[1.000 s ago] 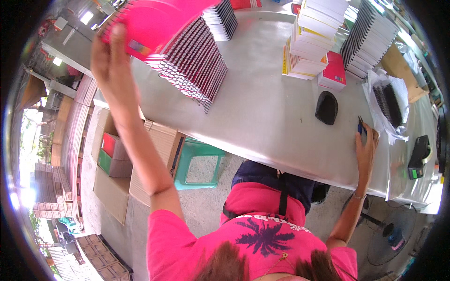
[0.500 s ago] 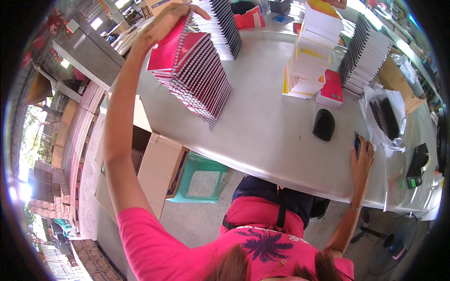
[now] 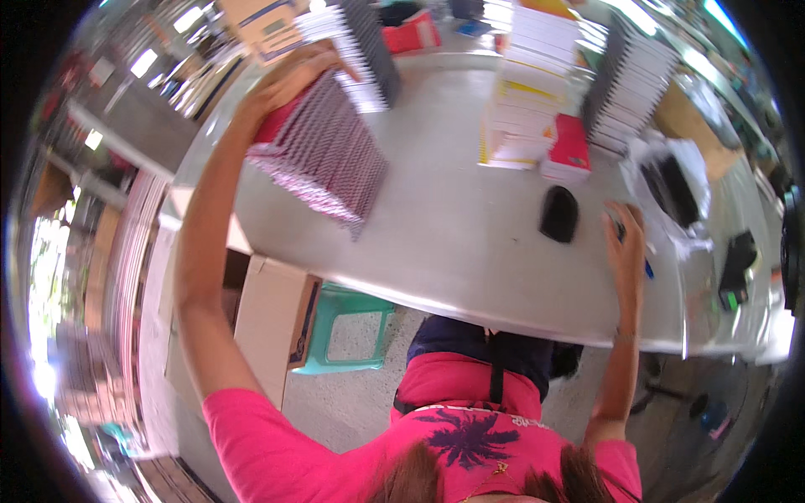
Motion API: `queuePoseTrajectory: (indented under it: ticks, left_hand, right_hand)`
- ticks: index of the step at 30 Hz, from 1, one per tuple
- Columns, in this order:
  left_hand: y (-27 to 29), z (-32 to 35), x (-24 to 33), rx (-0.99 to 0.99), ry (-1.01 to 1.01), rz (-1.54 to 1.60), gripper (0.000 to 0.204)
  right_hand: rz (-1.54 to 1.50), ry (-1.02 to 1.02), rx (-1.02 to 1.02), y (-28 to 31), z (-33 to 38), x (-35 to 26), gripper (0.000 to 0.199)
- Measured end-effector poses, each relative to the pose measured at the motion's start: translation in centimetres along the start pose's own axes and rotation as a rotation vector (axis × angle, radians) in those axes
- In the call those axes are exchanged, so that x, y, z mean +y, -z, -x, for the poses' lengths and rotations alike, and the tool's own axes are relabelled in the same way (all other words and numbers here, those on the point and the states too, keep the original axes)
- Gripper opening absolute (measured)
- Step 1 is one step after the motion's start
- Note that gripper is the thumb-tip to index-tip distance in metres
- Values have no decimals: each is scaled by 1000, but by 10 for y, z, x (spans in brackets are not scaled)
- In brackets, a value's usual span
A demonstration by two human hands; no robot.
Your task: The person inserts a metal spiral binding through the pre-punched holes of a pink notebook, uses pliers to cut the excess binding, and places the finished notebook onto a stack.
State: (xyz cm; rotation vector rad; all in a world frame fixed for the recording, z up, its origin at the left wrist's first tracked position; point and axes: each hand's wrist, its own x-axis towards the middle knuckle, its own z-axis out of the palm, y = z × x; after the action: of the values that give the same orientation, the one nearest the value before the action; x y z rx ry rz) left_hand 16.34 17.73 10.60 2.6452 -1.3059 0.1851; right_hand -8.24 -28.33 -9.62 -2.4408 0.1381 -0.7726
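A tall stack of red spiral-bound notebooks (image 3: 323,159) stands on the left of the table, coils facing right. My left hand (image 3: 293,74) lies over its top, fingers stretched across the top notebook toward the coil edge. Over on the right, my right hand (image 3: 625,230) is closed around a small hand tool with a blue handle (image 3: 648,269); it looks like pliers, but most of it is hidden in the palm and blurred. A black rounded object (image 3: 558,215) lies just left of that hand.
Behind the red stack rises a pile of black-coiled notebooks (image 3: 369,59). White-and-yellow book blocks (image 3: 524,101), a small red book (image 3: 568,149) and another coiled stack (image 3: 629,80) stand farther back. Black coils (image 3: 673,191) lie on plastic at right. A green stool (image 3: 344,327) and cardboard box (image 3: 272,306) are below.
The whole view has shifted a little. The top red notebook, tilted up before, now sits down on the stack under my left hand. My right hand has moved farther from the table's near edge.
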Motion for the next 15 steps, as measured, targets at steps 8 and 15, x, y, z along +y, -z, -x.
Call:
queuePoseTrajectory:
  ticks: [8,15]
  left_hand:
    - [19,-12,52,112,69,15,46]
    - [-6,-4,166,167,-36,36,25]
  right_hand:
    - [-194,-319,81,-92,-90,45,59]
    - [-429,-510,-38,-87,-96,48,41]
